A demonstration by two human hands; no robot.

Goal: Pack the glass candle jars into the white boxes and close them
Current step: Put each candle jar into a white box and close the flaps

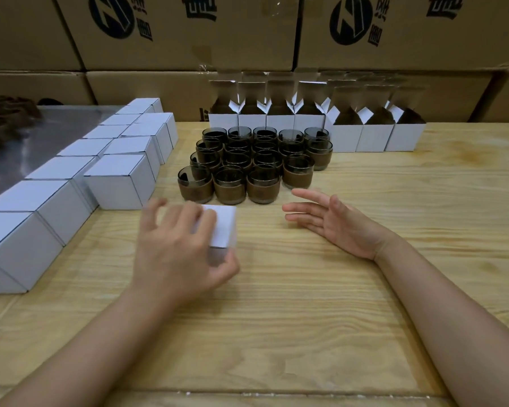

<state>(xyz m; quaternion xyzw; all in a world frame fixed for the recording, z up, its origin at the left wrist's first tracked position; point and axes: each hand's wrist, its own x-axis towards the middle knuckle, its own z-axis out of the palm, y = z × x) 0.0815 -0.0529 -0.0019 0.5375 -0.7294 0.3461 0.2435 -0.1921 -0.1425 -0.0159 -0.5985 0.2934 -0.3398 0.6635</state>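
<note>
A closed white box sits on the wooden table in front of me. My left hand lies over it, fingers on its top and thumb against its near side. My right hand hovers to the right of the box, fingers straight, holding nothing. Behind them stands a cluster of several dark glass candle jars with brown sleeves. A row of several open white boxes with raised flaps stands behind the jars.
Two rows of closed white boxes run along the left side of the table. Large brown cartons form a wall at the back. Dark brown items lie at the far left.
</note>
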